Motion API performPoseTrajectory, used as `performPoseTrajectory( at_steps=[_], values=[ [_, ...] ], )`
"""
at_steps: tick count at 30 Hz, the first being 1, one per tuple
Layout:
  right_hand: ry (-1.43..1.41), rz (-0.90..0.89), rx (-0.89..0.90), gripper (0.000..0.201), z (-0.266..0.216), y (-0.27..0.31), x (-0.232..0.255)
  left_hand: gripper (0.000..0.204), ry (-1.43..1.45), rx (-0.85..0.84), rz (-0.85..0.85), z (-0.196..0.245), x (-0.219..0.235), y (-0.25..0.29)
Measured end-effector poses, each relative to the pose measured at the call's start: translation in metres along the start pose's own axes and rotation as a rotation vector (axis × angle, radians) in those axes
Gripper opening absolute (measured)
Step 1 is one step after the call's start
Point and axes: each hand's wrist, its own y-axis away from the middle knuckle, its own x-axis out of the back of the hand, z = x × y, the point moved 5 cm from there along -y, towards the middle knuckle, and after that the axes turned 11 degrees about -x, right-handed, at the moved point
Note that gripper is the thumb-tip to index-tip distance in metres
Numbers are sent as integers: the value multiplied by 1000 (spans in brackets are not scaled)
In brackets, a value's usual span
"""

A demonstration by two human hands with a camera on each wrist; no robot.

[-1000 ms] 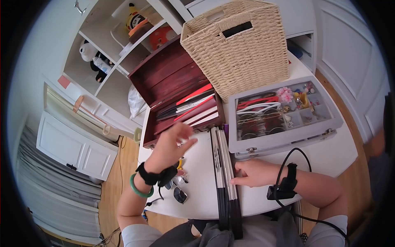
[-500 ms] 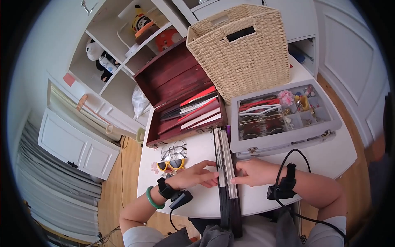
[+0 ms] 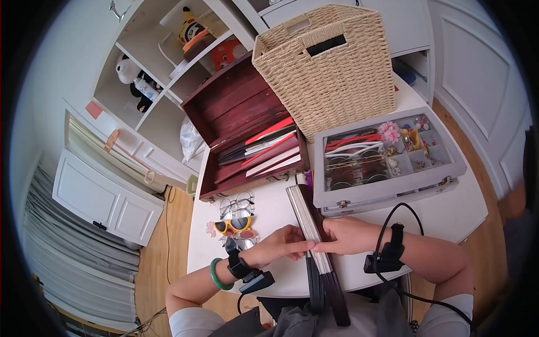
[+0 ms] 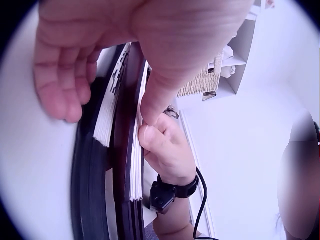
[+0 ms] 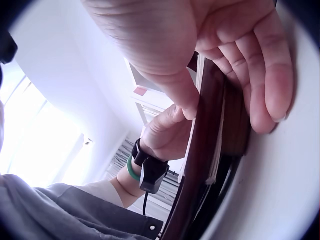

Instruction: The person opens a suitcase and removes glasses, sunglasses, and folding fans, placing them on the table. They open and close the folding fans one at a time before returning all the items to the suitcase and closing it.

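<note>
Two large folding fans stand closed on edge on the white table, with pale pleated leaves above dark sticks. The nearer one (image 3: 331, 264) has maroon guards. The black fan (image 4: 90, 185) leans beside it, dark marks on its leaf. My left hand (image 3: 275, 246) has its thumb on the maroon fan's leaf edge and its fingers curled down past the black fan's outer side. Opposite, my right hand (image 3: 352, 235) sets its thumb on the maroon fan's top edge, with the fingers (image 5: 275, 90) down its other side near the tabletop. The two thumb tips meet in the head view.
Left of the fans lie clear eyeglasses (image 3: 237, 206), yellow-framed sunglasses (image 3: 233, 226) and more eyewear. Behind stand an open maroon box (image 3: 208, 178) of closed fans and a tall woven basket (image 3: 337, 84). A grey glass-lidded case (image 3: 449, 168) of glasses and trinkets sits at right.
My left hand has come down from above the eyewear to the fans and taken hold. The maroon fan has tilted, its upper end to the left. My right hand has hardly moved.
</note>
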Motion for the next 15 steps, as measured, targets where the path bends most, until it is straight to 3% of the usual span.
performPoseTrajectory(
  at_steps=[3,7,10,15],
  values=[
    [-92,-122,-84,51,-4,3,-1,70,-22,-60,33,-1,-3,-3],
    [-143,-143,-102,48,-4,3,-2,72,42,-120,59,4,-8,-5],
    [-74,-104,-7,49,0,0,-4,71,82,-48,71,7,-12,-3],
    [-28,-91,66,53,-4,1,-4,75,65,-140,69,11,-16,-2]
  ],
)
